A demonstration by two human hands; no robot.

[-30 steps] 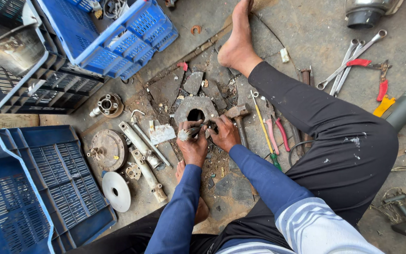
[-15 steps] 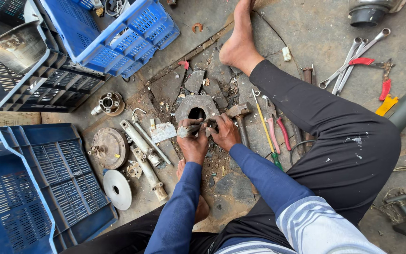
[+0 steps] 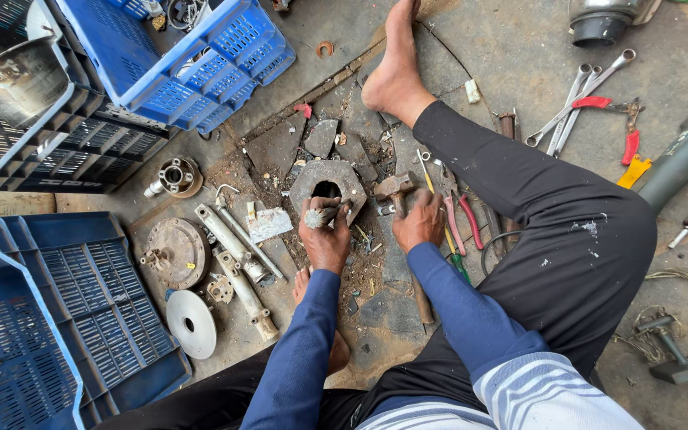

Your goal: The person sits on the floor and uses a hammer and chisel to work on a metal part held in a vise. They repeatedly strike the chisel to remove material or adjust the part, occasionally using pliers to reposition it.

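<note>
Metal shaft gripped in L hand, R hand clutching hammer, by octagonal block w/ hole

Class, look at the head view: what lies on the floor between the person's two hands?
Between left hand and right hand, only bare floor strewn with small metal scraps; the rusty hammer head sits just above the gap.

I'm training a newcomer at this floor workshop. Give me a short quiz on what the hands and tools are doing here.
1. True or false: the right hand grips the hammer.
2. What does the left hand hold? A) a gear-tipped shaft B) a wrench C) red pliers
3. Fill in: the shaft sits just below the hole of the grey ____ on the floor.

Key: 1 true; 2 A; 3 housing
</note>
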